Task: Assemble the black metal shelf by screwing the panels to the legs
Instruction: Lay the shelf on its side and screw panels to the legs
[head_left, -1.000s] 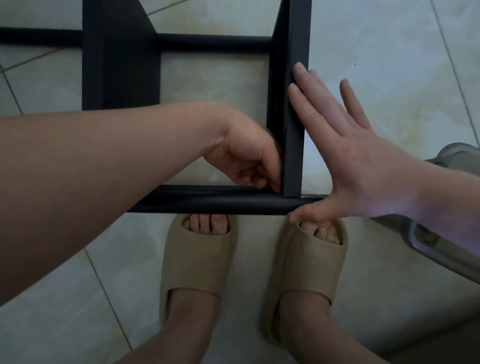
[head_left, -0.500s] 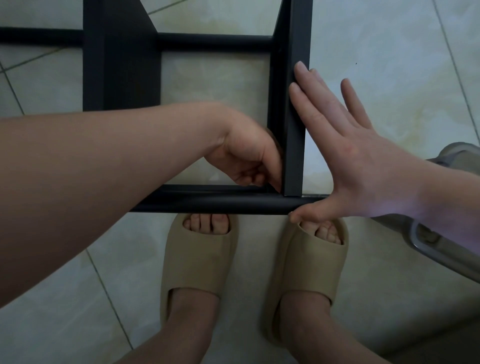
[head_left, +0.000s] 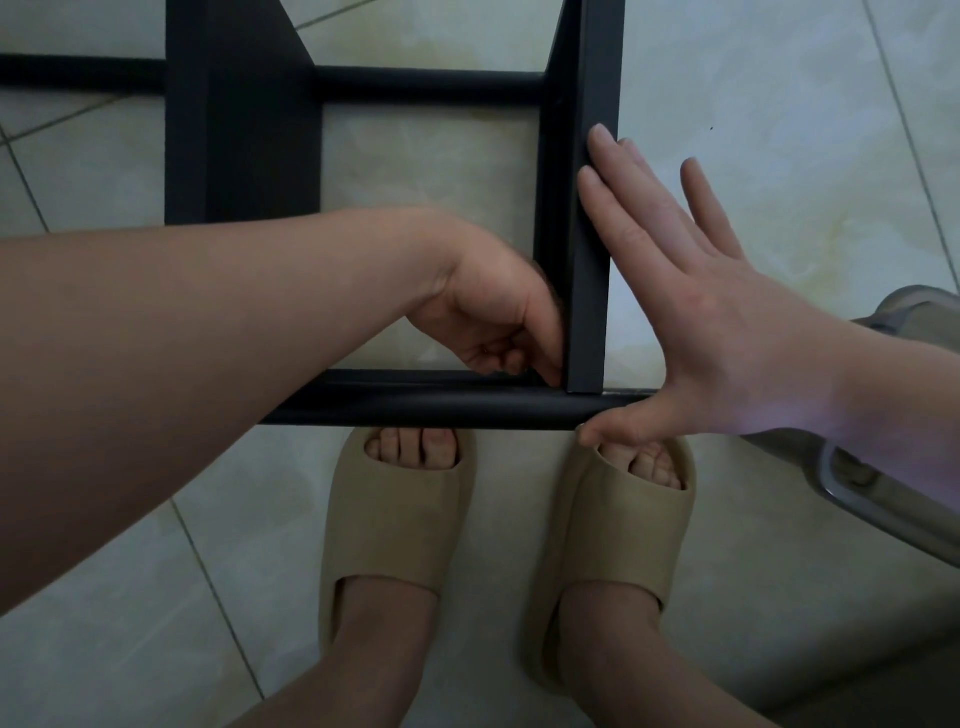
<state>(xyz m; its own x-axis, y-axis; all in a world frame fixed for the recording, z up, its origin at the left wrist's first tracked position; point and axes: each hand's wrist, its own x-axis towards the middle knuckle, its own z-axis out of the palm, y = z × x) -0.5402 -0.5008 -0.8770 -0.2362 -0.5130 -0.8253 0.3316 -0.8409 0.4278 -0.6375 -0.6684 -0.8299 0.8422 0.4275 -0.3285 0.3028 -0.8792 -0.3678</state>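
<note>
Left hand (head_left: 488, 317), head view, frame centre: fingers curled into the inner corner where leg (head_left: 589, 291) meets rail (head_left: 441, 408) at 6 o'clock of the shelf. Cannot tell what it pinches. Right hand (head_left: 701, 322), 3 o'clock, flat and open, braces the leg. Nothing has moved since half a second ago, so this corner is probably still being fastened.

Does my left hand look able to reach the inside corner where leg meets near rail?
Likely yes: the left hand reaches through the open frame, its fingers at that corner of leg and near rail; the right hand lies flat on the leg's outer side.
</note>
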